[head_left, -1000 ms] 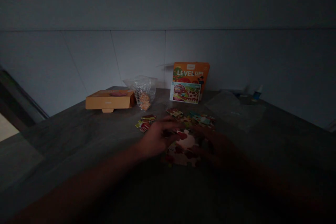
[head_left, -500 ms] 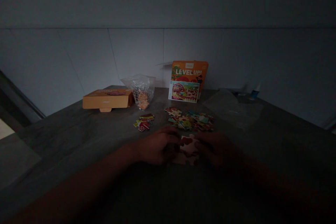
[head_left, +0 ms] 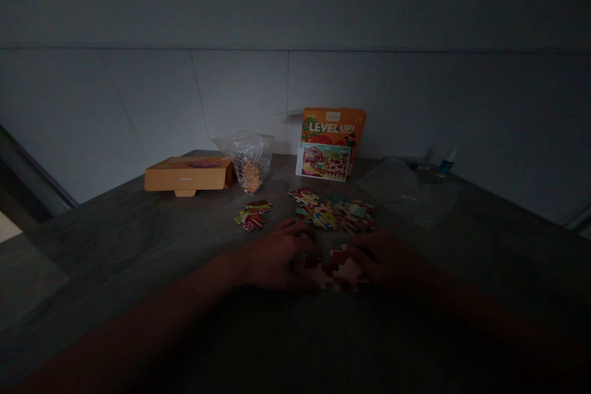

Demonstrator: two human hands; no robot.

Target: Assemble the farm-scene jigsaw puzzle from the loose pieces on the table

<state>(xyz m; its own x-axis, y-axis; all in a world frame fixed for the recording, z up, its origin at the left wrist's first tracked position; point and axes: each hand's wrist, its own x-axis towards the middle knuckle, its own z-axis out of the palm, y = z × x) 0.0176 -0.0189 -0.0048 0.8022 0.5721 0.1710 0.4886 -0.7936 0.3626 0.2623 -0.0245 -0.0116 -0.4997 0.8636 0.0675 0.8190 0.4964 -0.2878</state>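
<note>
Cow-patterned puzzle pieces [head_left: 347, 269], pale with red-brown patches, lie low on the table between my two hands. My left hand [head_left: 279, 257] is closed at their left side, its curled fingers gripping a puzzle piece [head_left: 314, 269] partly hidden under them. My right hand [head_left: 386, 257] pinches the right-hand pieces along their right edge. A notch shows between the two sides at the top, while lower down they meet or nearly meet; the dimness hides which. Just beyond my hands lies a heap of loose puzzle pieces [head_left: 335, 212].
A smaller pile of pieces [head_left: 253, 215] lies to the left. Behind it are an orange box [head_left: 189, 175] and a clear bag with orange pieces [head_left: 252, 173]. A picture card [head_left: 323, 162] leans on an upright orange box [head_left: 335, 118]. Clear plastic [head_left: 392, 181] lies at right.
The right-hand pieces have shifted slightly right and down with my right hand. A notch now shows between them and the pieces by my left hand, which has barely moved.
</note>
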